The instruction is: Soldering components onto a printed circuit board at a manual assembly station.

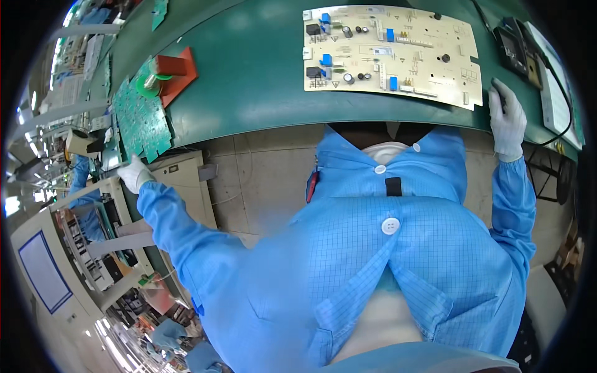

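My left hand (135, 174), in a white glove, is stretched out to the far left, at the lower corner of a batch of green circuit boards (140, 121). Its thumb and fingers look apart, and whether they touch a board is unclear. At the right, my right hand (508, 121), also gloved, lies at the table's front edge with its fingers loosely extended and nothing in them. Just left of it is a cream circuit board panel (429, 68), flat on the green table (249, 81), carrying blue, black and white components.
A red stand (180, 76) with a green-rimmed reel (148, 86) is beside the green boards. Right of the panel are a black device (521, 50) with a cable and a white sheet (553, 93). Shelving and a framed cabinet (46, 267) stand left; other workers' blue sleeves (90, 217) show there.
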{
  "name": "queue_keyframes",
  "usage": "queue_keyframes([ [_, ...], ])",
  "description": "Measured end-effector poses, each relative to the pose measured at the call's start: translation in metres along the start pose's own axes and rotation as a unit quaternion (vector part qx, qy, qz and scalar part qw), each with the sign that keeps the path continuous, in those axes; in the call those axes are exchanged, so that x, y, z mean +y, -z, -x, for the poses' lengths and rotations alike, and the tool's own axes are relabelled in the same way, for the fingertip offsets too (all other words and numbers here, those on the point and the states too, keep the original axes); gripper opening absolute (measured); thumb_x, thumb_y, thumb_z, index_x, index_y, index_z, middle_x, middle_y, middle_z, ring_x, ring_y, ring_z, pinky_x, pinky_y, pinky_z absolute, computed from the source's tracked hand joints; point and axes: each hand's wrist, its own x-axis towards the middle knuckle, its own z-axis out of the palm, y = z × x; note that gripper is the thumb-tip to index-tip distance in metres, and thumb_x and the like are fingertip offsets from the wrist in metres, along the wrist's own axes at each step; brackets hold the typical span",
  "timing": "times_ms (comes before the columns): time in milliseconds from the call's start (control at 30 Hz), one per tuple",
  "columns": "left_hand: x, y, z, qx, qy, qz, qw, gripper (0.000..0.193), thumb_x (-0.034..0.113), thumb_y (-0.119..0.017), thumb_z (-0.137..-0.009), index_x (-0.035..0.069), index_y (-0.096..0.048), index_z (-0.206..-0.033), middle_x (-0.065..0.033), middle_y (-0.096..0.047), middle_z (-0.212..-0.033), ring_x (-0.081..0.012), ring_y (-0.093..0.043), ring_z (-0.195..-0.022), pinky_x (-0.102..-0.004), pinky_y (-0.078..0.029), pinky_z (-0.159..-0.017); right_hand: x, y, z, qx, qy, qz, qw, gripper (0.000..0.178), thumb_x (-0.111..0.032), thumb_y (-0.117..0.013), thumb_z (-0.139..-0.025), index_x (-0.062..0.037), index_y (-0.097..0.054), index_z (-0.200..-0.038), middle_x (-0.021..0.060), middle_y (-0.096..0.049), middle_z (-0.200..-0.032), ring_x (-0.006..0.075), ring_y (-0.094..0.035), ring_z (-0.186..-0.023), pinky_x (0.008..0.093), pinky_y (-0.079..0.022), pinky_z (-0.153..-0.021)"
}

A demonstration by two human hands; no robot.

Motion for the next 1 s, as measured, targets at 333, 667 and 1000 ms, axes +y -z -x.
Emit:
queue_keyframes([
  [333,0.217,0.058,0.326,-0.162,-0.513,0.207,0.817,0.064,0.042,-0.085,-0.072,0.006,-0.062,-0.119,-0.0107,-0.066,-0.105,-0.0304,-0.059,-0.112,-0.0477,-0.04,-0.104,-0.034,-0.008,0.002,-0.04,0.152,0.039,0.987,0.068,0.013,-0.053,-0.075,-0.0064,-0.051,-0.141,0.0181,-0.062,-0.127,0.0328,-0.061,-0.116,0.0385,-0.049,-0.099],
  [667,0.247,0.077,0.361,-0.26,-0.363,0.603,0.661,0.061,0.013,-0.092,-0.067,0.004,-0.046,-0.107,-0.0102,-0.067,-0.105,-0.0192,-0.066,-0.093,-0.0288,-0.055,-0.073,-0.011,0.037,-0.024,-0.106,0.103,-0.12,0.982,0.048,-0.03,-0.058,-0.096,0.0029,-0.059,-0.13,0.0156,-0.065,-0.125,0.026,-0.06,-0.118,0.035,-0.044,-0.102],
  [1000,0.264,0.09,0.356,-0.222,-0.413,0.635,0.614,0.055,0.004,-0.09,-0.068,0.008,-0.043,-0.096,-0.011,-0.067,-0.097,-0.0209,-0.067,-0.093,-0.0296,-0.056,-0.073,-0.002,0.044,-0.028,-0.039,-0.039,-0.19,0.98,0.07,-0.062,-0.057,-0.092,0.0011,-0.063,-0.12,0.0112,-0.066,-0.114,0.0198,-0.062,-0.105,0.033,-0.048,-0.093],
])
